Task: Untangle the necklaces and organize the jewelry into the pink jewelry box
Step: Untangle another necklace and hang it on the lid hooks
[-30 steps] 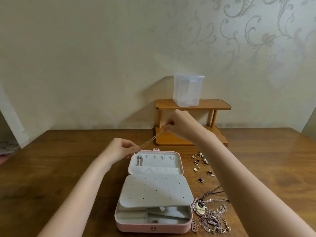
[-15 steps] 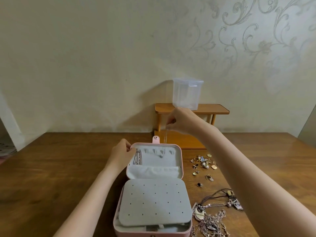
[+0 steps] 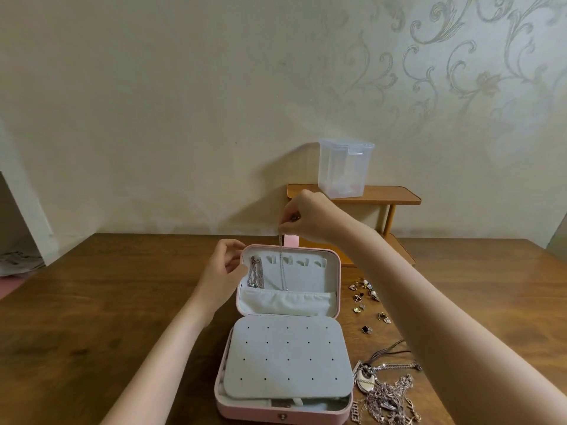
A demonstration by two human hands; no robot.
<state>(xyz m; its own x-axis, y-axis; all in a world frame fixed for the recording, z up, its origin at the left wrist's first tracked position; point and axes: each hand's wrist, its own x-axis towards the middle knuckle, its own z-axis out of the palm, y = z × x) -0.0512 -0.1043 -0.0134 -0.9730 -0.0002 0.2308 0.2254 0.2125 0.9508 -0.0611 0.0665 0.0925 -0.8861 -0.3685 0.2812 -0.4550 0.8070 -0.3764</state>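
The pink jewelry box [image 3: 283, 414] lies open on the table, its lid [image 3: 337, 289] standing up. A grey panel with small holes [image 3: 287, 360] covers the base. One silver necklace [image 3: 257, 271] hangs on the leftmost lid hook. My right hand [image 3: 310, 220] pinches a thin silver chain [image 3: 282, 265] above the lid; the chain dangles straight down in front of the hooks. My left hand [image 3: 225, 271] holds the lid's left edge. A tangle of necklaces [image 3: 388, 391] lies right of the box, with several small earrings [image 3: 366, 297] behind it.
A wooden two-tier shelf [image 3: 386, 196] stands against the wall behind the box, with a clear plastic container [image 3: 345, 170] on top. The brown wooden table [image 3: 92, 302] spreads to both sides.
One second ago both hands stretched the chain between them. My left hand let go and took the lid's edge; the lid stands more upright and the chain now hangs from my right hand.
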